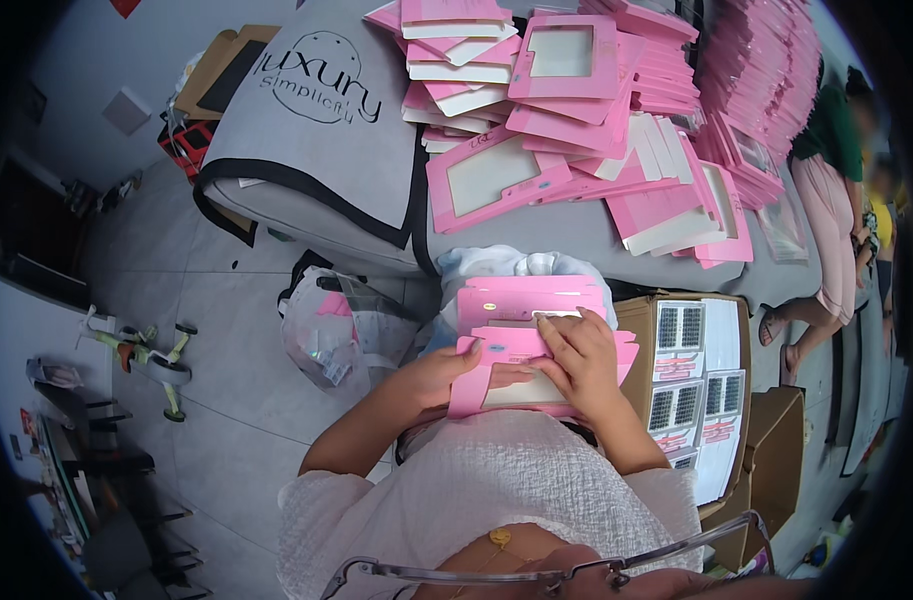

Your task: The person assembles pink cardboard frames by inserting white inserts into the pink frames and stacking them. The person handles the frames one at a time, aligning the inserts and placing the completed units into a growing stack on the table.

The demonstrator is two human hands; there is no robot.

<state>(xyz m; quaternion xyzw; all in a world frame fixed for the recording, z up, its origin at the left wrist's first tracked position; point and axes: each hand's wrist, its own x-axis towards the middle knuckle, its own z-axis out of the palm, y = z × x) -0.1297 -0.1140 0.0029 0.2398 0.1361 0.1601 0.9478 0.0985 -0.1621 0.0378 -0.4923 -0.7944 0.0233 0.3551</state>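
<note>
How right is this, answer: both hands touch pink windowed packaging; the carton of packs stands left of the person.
Wrong side: the head view shows the carton of packs at the person's right. Left hand and right hand do touch pink windowed packaging.

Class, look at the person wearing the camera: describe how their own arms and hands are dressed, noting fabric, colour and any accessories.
Both arms have short, loose sleeves of off-white, crinkled fabric. The left hand and right hand are ungloved; no watch or bracelet shows.
</note>
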